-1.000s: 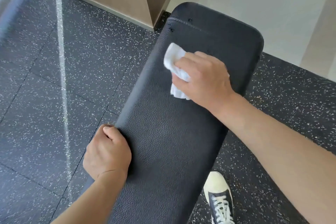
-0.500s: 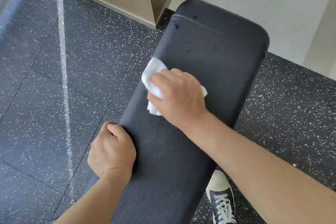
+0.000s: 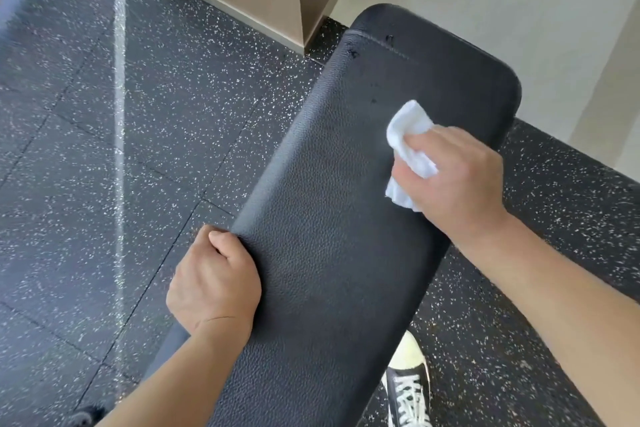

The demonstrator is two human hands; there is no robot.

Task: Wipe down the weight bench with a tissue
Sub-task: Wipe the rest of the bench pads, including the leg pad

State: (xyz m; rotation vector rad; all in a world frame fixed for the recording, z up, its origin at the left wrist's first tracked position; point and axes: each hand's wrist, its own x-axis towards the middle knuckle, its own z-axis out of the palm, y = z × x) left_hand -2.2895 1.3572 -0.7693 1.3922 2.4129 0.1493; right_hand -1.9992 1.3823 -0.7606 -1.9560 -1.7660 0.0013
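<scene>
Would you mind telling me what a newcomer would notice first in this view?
Probably the white tissue, bright against the black weight bench, gripped by the right hand toward the pad's far end. Next, the left hand clasping the bench's left edge, and a black sneaker on the speckled floor below.

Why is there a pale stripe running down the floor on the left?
Head view: the stripe looks like glare on the speckled floor; the far left corner is washed out and soft; the bench and tissue are sharp.
</scene>
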